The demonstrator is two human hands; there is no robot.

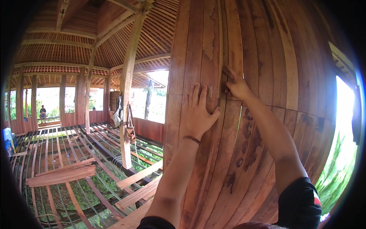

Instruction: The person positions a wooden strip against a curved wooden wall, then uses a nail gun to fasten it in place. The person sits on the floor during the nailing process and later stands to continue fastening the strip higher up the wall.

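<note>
My left hand [200, 112] presses flat on the reddish-brown wooden plank wall [209, 42], fingers stretched upward and spread, thumb pointing to a raised vertical plank edge [219, 131]. It wears a thin dark bracelet [191, 139]. Just right of that edge, my right hand [238, 87] is against the boards beside a vertical seam. Its index finger reaches up to the left and the other fingers curl in; whatever they hold, if anything, is hidden. Below it, a narrow slit of light [239, 122] shows between two planks.
To the left, open floor joists [74, 191] span over ground with plants. Loose boards [63, 176] lie across them. A wooden post [129, 103] carries a hanging bag [118, 108] and a cord. Far left, a person [42, 112] sits by an opening. Daylight comes in at right.
</note>
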